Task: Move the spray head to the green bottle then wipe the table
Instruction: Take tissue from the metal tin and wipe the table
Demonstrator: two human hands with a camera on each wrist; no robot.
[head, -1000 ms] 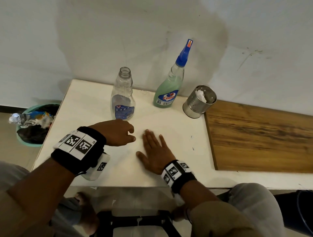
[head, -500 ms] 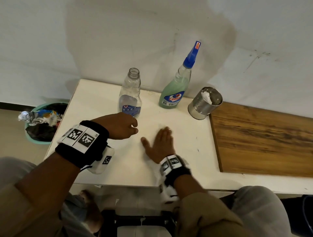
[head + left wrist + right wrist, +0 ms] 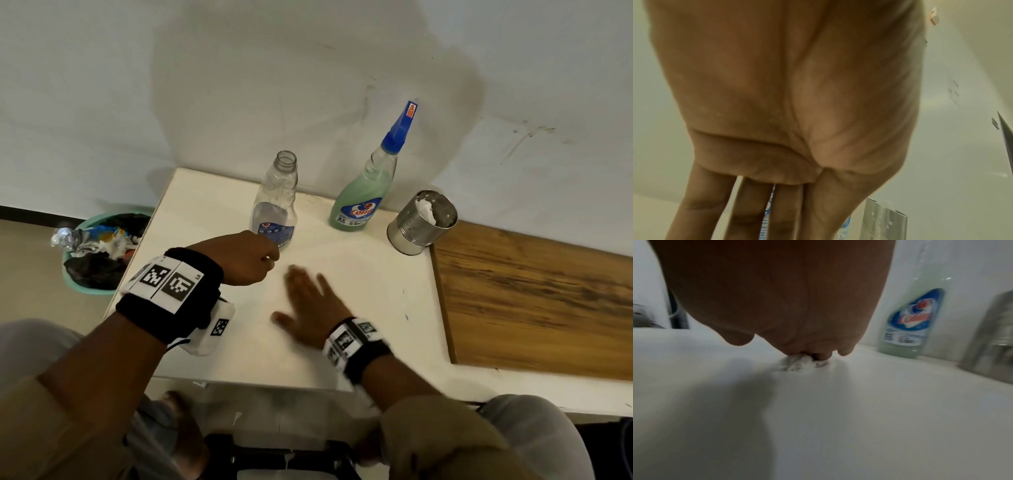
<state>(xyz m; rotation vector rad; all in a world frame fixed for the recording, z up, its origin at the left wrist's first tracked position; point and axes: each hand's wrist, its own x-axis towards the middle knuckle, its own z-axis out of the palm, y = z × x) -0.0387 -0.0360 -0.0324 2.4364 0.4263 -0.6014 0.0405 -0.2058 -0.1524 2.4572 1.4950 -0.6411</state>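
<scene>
We are hovering our left hand (image 3: 245,257), grip loosely curled and empty, before the clear bottle (image 3: 275,202) — our right hand (image 3: 310,305), fingers flat, is pressing a white tissue (image 3: 800,364) onto the worktop (image 3: 370,291). The spray head (image 3: 399,128) is sitting on the green bottle (image 3: 359,202). We should be wiping in overlapping strokes — pressure even, tissue spread.
</scene>
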